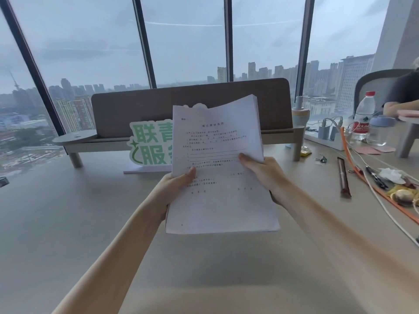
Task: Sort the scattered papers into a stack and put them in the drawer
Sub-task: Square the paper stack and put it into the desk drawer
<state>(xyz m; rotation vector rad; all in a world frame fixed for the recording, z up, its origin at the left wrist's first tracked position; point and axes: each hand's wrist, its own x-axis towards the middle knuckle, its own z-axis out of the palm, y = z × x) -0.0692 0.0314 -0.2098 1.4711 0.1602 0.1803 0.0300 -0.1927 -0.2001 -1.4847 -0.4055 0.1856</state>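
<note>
We see the paper stack (221, 168) hiding our fingers and half the green sign (150, 143); its small print is unreadable.

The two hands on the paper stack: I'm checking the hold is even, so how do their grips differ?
The left hand holds the paper stack at its left edge, lower down; the right hand holds the right edge, higher up. The left thumb points up and right across the sheet, the right thumb points left. Both pinch with the thumb on top and keep the stack lifted off the desk.

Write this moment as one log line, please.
phase: stacking | left hand: grips white printed paper stack | right hand: grips stack | stack: raised above beige desk | drawer: not in view
</note>
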